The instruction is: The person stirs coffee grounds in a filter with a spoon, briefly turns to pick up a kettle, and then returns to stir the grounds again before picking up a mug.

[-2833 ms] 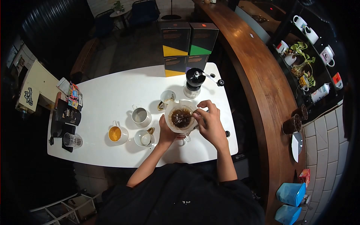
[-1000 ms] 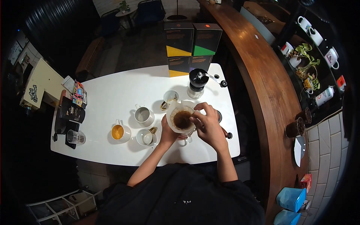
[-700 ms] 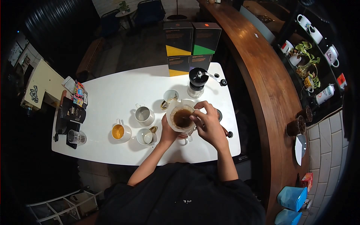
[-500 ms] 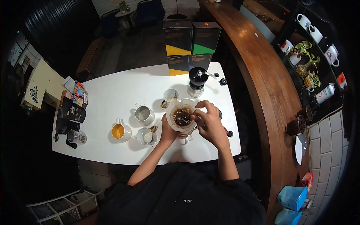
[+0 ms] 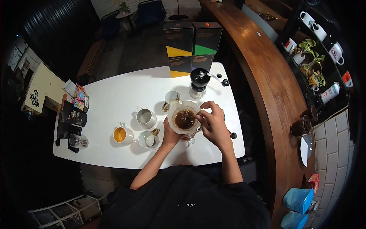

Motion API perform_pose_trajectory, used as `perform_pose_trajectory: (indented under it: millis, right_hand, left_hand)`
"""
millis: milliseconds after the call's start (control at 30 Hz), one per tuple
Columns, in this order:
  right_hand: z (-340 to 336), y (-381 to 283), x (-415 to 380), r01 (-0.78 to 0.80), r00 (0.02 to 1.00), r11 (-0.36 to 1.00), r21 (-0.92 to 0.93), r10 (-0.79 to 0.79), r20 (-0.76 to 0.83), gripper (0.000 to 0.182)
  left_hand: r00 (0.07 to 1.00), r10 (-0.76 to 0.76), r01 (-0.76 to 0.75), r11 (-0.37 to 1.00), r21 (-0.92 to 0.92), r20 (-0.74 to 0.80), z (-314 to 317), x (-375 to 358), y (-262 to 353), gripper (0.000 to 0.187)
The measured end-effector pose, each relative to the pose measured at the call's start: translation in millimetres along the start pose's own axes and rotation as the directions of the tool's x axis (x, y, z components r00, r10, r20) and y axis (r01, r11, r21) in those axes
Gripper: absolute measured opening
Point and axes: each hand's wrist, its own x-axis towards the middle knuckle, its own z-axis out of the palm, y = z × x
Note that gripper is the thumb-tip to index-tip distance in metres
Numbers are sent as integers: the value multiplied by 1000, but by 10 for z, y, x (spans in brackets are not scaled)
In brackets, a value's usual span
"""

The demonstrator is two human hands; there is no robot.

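A coffee dripper (image 5: 175, 109) lined with a pale paper filter holds dark wet coffee (image 5: 185, 120), with a few light bubbles on top. My left hand (image 5: 171, 134) is closed round its lower left side; the fingers underneath are hidden. Over the right rim, my right hand (image 5: 214, 125) has thumb and fingertips pinched together. Whatever is between them is too small to make out. Below the dripper a clear glass handle (image 5: 189, 141) shows, its vessel mostly covered. Close by on the left stand a white mug (image 5: 146, 117) and another with a gold handle (image 5: 148, 139).
A hand coffee grinder (image 5: 199, 82) stands behind the dripper, before stacked dark boxes (image 5: 179, 40). More mugs are on the white table (image 5: 103, 99), one orange inside (image 5: 122, 134). At far left is a clear glass (image 5: 78, 141). A wooden counter (image 5: 263, 87) runs along the right.
The right fingertips shift slightly at the dripper's rim, and the bubbles on the coffee lie differently. The left hand keeps its hold. The whole view has moved a little.
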Motion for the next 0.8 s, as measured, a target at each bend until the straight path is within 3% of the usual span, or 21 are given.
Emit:
perform_pose_trajectory:
  millis: [200,333,400,533,800]
  right_hand:
    - [-16,-5,-5,21,999,994,103,-23,26,13]
    - [-13,-13,-6,2,1000,999,37,-2,-10,14]
    - [-27,-4,-12,30,998,999,27,-31,60,14]
    - [-12,-12,-15,14,999,996,93,-18,41,14]
    - [-6,-31,-16,22,999,998,67,-23,23,14]
  left_hand:
    - [1000,5,-5,999,52,-3,10,-9,-12,53]
    - [999,37,-37,998,58,5,-2,5,-9,53]
    - [999,36,-36,998,55,5,-3,-3,-25,53]
    - [1000,9,-10,1000,-23,-19,11,-11,1,51]
    - [1000,18,-18,1000,3,8,-2,-10,-28,53]
